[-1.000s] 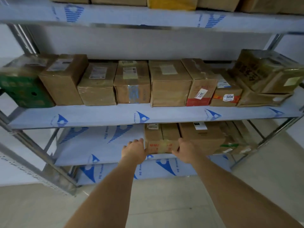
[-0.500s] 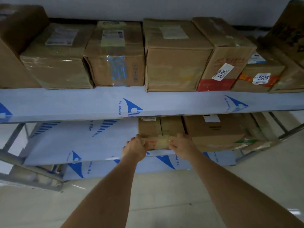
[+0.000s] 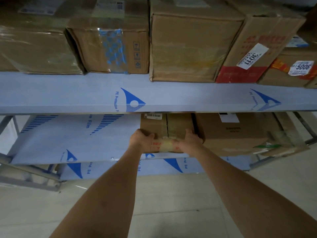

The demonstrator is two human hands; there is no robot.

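Floor (image 3: 171, 203) nearest, pale tile. Both forearms run out over it, up and away toward the rack.

Left hand (image 3: 143, 139): grip closed on the left front corner of the small carton (image 3: 171, 124), fingers curled over the top edge, thumb side on the taped front face.

Right hand (image 3: 190, 139): grip closed on the right front corner of the same carton, fingers wrapped onto its right side. That side stands just beside the larger neighbouring carton (image 3: 231, 134); gap very thin, fingers partly in it.

Carton sits on the lower shelf (image 3: 68, 140), front face at that shelf's front edge, roughly mid-length of the shelf. The shelf's left half shows only printed film.

Key relation: the carton lies straight ahead of both hands, beyond the knuckles, running back into the rack. Its far end is hidden under the upper shelf (image 3: 68, 93), so its depth cannot be told. Hands level with each other, neither nearer.

Judgement: the way out is straight back toward the body, over the front edge. Any drift should go left, toward the bare film. Little headroom to lift before it clears.

Farthest: row of cartons (image 3: 187, 48) on the upper shelf, close-packed.
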